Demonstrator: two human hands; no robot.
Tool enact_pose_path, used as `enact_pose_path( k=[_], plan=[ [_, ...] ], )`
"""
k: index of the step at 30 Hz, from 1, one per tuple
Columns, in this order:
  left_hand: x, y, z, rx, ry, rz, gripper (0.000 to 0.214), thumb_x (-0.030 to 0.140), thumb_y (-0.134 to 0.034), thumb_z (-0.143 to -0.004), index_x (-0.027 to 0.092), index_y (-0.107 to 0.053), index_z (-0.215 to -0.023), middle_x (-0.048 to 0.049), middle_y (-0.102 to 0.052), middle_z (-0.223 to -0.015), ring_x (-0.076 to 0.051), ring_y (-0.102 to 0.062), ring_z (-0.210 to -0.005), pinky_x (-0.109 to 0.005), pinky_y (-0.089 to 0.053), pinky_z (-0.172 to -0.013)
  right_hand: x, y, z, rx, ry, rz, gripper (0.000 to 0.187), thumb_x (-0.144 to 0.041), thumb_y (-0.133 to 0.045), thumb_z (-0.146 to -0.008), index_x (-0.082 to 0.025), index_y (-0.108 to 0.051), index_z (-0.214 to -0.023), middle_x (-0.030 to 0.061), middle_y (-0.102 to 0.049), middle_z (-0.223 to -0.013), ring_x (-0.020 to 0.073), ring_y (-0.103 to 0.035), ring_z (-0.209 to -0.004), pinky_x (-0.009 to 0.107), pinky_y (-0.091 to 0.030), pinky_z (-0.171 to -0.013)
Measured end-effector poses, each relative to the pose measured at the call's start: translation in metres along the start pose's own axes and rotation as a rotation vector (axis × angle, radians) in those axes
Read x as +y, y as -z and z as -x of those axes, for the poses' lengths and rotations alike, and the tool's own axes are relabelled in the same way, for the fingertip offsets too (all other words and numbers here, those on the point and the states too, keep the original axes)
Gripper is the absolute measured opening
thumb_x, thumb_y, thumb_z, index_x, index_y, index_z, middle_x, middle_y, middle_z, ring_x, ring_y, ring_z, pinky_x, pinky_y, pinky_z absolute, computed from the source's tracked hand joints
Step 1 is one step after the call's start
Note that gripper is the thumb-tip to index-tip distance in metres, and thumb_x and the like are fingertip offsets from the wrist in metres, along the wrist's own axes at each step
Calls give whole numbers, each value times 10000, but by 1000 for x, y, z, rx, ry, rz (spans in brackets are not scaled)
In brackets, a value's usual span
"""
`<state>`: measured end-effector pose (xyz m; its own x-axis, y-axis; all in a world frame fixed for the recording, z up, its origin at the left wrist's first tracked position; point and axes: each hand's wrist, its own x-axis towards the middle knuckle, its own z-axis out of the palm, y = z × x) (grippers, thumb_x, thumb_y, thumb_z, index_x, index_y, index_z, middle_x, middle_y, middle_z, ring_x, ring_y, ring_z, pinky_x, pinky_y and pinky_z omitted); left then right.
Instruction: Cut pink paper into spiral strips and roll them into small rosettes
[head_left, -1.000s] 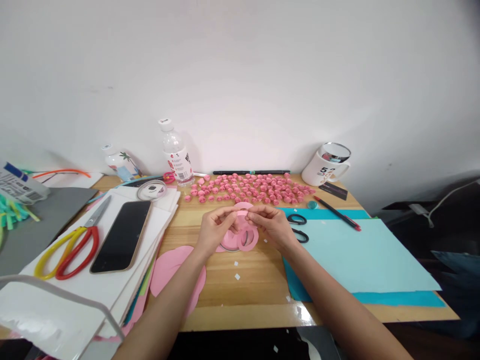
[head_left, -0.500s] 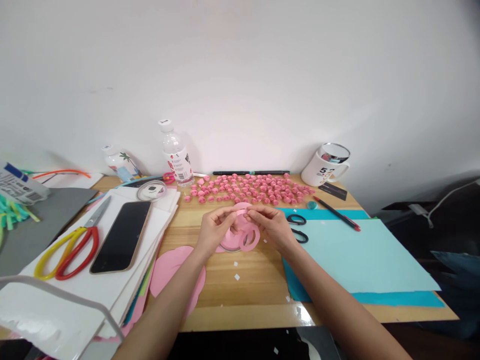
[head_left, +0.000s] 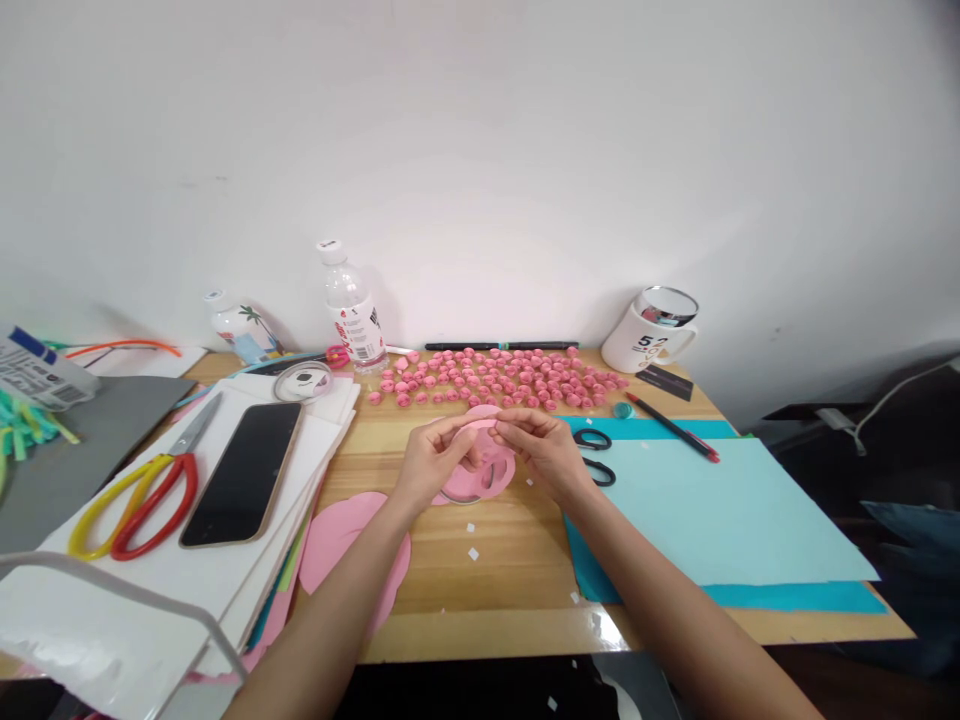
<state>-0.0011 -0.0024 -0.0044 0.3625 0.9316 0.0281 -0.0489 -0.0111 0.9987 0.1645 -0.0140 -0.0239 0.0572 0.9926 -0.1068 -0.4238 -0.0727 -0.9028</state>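
Near the middle of the table, a curling pink paper strip (head_left: 501, 482) is pinched between my two hands. My left hand (head_left: 439, 455) has its thumb and fingers closed on the strip from the left. Facing it, my right hand (head_left: 541, 448) grips the strip at its upper right with closed fingertips. Beneath them lies a round object with pink in it and a thin rim (head_left: 461, 498), mostly covered by hands and paper. Pink paper circles (head_left: 345, 540) lie by my left forearm. Black-handled scissors (head_left: 600, 472) rest beside my right wrist, their blades hidden.
Many small pink paper rolls (head_left: 510, 378) spread along the back. A bottle (head_left: 352, 315) and a mug (head_left: 649, 335) stand near the wall. A phone (head_left: 244, 475) and red-yellow scissors (head_left: 154, 500) lie on papers at left; light blue sheets (head_left: 712, 520) at right.
The hanging loop of the pink strip has shifted slightly left and closer to the round object. Both hands keep their pinch and have barely moved.
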Motion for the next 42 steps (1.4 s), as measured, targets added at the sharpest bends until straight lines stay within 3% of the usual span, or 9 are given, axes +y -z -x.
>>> enact_pose_path(
  k=[7, 23, 35, 42],
  plan=[
    [4, -1, 0, 10, 3, 9, 334, 327, -586, -787, 126, -667, -1041, 12, -604, -559, -97, -565, -513, -226, -514, -560, -1, 0, 1, -6, 9, 51, 191, -283, -797, -584, -200, -709, -732, -5, -689, -638, 97, -610, -590, 214, -459, -577],
    [6, -3, 0, 0, -29, 55, 280, 293, -573, -799, 136, -675, -1008, 5, -629, -585, -105, -585, -514, -225, -508, -534, -1, -2, 2, -30, -17, 48, 223, -294, -773, -614, -202, -730, -813, 35, -730, -766, 139, -661, -721, 267, -492, -737],
    [10, -5, 2, -20, -44, 29, 284, 308, -584, -788, 119, -687, -973, -5, -631, -572, -109, -585, -503, -229, -496, -534, -3, -3, 4, -44, 13, 56, 157, -269, -790, -593, -192, -701, -697, -15, -665, -622, 85, -579, -573, 217, -447, -580],
    [12, -5, 2, 9, -24, 10, 283, 299, -583, -787, 125, -689, -983, 10, -618, -550, -101, -572, -492, -220, -485, -532, -4, -3, 4, 3, -22, 48, 233, -313, -796, -563, -190, -724, -747, 24, -706, -710, 135, -627, -652, 273, -491, -656]
  ],
)
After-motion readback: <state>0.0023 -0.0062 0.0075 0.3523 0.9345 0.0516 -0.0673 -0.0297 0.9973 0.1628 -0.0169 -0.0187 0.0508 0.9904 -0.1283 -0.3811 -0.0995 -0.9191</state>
